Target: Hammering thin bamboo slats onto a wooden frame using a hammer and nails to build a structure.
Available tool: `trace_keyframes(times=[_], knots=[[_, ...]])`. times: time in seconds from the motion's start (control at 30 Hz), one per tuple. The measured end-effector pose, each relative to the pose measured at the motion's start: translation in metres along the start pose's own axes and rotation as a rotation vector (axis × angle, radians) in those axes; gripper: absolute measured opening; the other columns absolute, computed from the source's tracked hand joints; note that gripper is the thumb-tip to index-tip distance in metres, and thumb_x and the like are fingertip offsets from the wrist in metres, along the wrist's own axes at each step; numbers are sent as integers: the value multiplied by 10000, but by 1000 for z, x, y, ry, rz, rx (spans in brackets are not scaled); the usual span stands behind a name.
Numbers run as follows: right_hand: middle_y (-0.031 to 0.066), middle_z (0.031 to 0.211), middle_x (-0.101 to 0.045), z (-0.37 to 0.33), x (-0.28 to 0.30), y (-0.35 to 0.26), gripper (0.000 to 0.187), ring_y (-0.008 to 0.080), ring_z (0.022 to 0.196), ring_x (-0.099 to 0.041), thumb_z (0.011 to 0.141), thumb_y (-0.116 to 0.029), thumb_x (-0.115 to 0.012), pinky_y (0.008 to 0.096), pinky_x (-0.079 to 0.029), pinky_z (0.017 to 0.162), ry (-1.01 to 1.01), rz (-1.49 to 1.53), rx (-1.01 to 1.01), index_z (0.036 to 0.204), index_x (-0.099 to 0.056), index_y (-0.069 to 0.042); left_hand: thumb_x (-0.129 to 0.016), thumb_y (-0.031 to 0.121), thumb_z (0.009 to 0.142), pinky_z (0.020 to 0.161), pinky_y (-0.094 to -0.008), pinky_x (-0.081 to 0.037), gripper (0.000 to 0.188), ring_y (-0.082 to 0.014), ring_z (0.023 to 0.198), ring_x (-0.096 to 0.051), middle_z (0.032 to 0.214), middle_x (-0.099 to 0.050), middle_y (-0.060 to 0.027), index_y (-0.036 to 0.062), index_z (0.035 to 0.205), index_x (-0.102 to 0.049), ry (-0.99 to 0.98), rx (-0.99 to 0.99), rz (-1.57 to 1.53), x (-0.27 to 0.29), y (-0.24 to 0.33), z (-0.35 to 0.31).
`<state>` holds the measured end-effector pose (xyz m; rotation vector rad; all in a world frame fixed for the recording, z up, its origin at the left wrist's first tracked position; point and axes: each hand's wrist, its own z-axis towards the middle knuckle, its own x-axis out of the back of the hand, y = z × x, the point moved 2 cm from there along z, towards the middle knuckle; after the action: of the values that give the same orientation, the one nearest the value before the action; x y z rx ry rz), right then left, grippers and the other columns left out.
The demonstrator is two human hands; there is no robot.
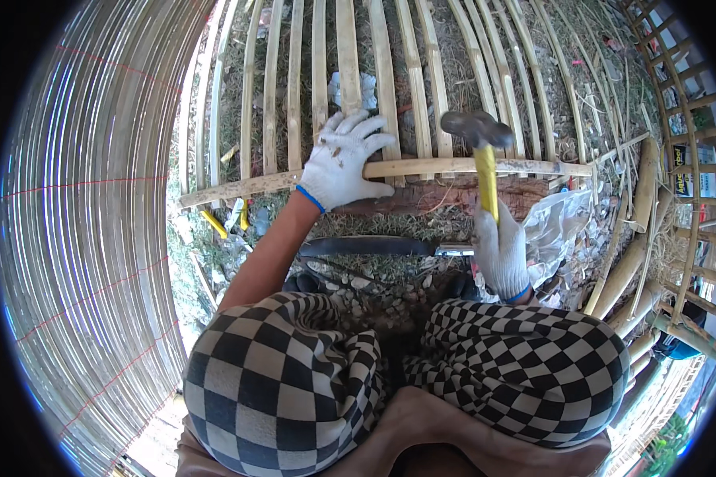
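Observation:
My left hand (pixel 346 163), in a soiled white knitted glove with a blue cuff, lies flat with fingers spread. It presses on a bamboo cross strip (pixel 437 166) and the end of an upright bamboo slat (pixel 347 60). In my right hand (pixel 501 250), also gloved, is a hammer (pixel 486 171) with a yellow handle and dark metal head. Its head is raised above the right part of the slats, touching nothing that I can make out. Several parallel slats run away from me, crossed by the strip. Beneath them lies a reddish-brown timber (pixel 453 195).
Between my knees and the timber lies a long dark tool (pixel 366 246) with a shiny metal part. Crumpled clear plastic (pixel 561 226) sits at right, yellow-handled items (pixel 213 224) at left. A slatted bamboo screen (pixel 95 199) fills the left side; bamboo poles (pixel 632 254) lie right.

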<state>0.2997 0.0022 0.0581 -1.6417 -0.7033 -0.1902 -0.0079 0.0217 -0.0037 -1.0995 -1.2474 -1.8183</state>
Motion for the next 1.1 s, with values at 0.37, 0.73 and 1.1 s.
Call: trace_keyframes(times=[0.37, 0.73, 1.1], knots=[[110, 696, -634, -69, -9, 62, 339, 244, 618, -629, 1056, -345, -678, 422, -503, 633, -156, -196, -273, 1213, -704, -46, -893, 382, 745, 1043, -502, -420, 581, -330, 1171, -571, 1180, -585, -72, 140, 1208, -639, 29, 51, 80, -16, 18, -21], [156, 770, -673, -80, -22, 59, 368, 284, 712, -682, 1061, -361, -699, 429, -515, 704, -331, -196, -299, 1261, -686, -52, -757, 170, 731, 931, -529, -472, 470, -367, 1073, -622, 1137, -639, -127, 67, 1178, -651, -2, 122, 216, -6, 32, -4], [81, 753, -598, -84, -22, 58, 490, 203, 720, -588, 1092, -477, -626, 397, -486, 716, -320, -64, -304, 1243, -680, -14, -764, 160, 735, 1011, -545, -459, 385, -371, 1196, -618, 1233, -661, -125, 136, 1107, -668, 154, 73, 253, 22, 30, -19]])
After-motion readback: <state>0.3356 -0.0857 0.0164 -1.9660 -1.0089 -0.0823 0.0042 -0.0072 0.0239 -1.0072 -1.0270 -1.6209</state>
